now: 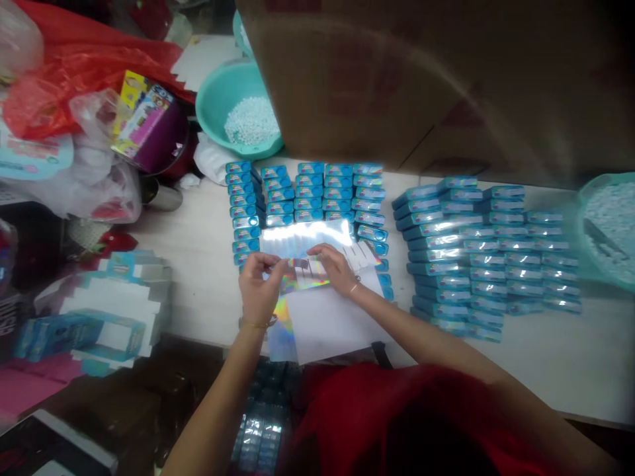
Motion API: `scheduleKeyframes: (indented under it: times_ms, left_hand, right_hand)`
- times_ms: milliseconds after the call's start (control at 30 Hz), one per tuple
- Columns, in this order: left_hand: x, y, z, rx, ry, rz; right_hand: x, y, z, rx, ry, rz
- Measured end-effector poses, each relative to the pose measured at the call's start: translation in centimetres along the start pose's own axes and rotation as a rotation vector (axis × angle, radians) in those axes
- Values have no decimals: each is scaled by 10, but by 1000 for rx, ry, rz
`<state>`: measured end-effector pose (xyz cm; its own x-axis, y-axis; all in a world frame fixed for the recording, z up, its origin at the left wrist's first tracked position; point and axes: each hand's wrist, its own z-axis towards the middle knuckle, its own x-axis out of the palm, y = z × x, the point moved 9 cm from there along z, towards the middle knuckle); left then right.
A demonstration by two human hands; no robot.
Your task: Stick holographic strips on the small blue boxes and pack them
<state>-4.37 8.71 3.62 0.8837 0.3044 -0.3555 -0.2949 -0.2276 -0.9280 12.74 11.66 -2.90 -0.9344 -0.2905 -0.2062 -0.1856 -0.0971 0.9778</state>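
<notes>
My left hand [262, 283] is closed, thumb and forefinger pinched on the end of a small shiny holographic sticker [297, 263]. My right hand [337, 270] is just to its right, fingers bent and closed over a sticker strip [361, 255] marked with dark lines. Part of that strip is hidden under the hand. Beneath both hands lie glossy holographic sheets [312, 237] and a plain white sheet [335, 320]. Behind and beside the sheets, small blue boxes [308, 192] stand in several columns, some partly covered by the sheets.
More blue boxes [444, 254] fill the table's right side. A turquoise basin [211, 99] of white beads stands at the back left, another basin [585, 198] at the far right. A large cardboard box [397, 79] walls the back. Flattened cartons [112, 304] and plastic bags [114, 192] crowd the left.
</notes>
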Motion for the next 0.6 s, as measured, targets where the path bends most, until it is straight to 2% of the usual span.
scheduleKeyframes:
  times_ms: [100,167,267,333,433,500,600]
  left_hand:
    - [34,9,9,-118,58,-205]
    - [61,12,12,-178,111,-288]
    - [109,11,18,-201,231,-271]
    - [146,8,26,-174,349,-180]
    - [202,7,39,-102,510,73]
    - [231,5,47,-12,570,284]
    - [260,4,50,121,605,569]
  right_hand:
    - [-26,6,-10,139,-140,176]
    - [-48,5,-16,206,-229,157]
    - [-89,-2,-23,237,-324,105]
    - [-125,-10,-26,231,-394,10]
    - [-171,-31,-29,237,-448,-180]
    - [-190,-54,-31,292,-448,-278]
    - [-203,-90,-37,390,-437,-393]
